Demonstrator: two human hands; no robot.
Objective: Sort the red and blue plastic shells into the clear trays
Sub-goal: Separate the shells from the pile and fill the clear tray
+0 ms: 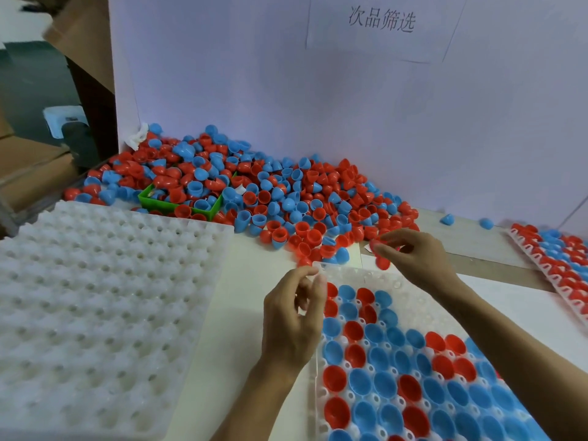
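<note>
A big heap of red and blue plastic shells (254,192) lies against the white back board. In front of me sits a clear tray (366,276) with several red and blue shells set open side up in its pockets. My right hand (410,253) hovers at the heap's near edge, just past the tray's far end, and pinches a red shell (377,241); another red shell (382,263) shows under its fingers. My left hand (296,316) is at the tray's far left corner, fingers curled, with nothing visible in it.
A stack of unfilled white trays (95,307) fills the left side. A green bin (178,202) sits half buried in the heap. A filled tray (553,256) lies at the far right, with two loose blue shells (447,219) near it. Cardboard boxes stand at left.
</note>
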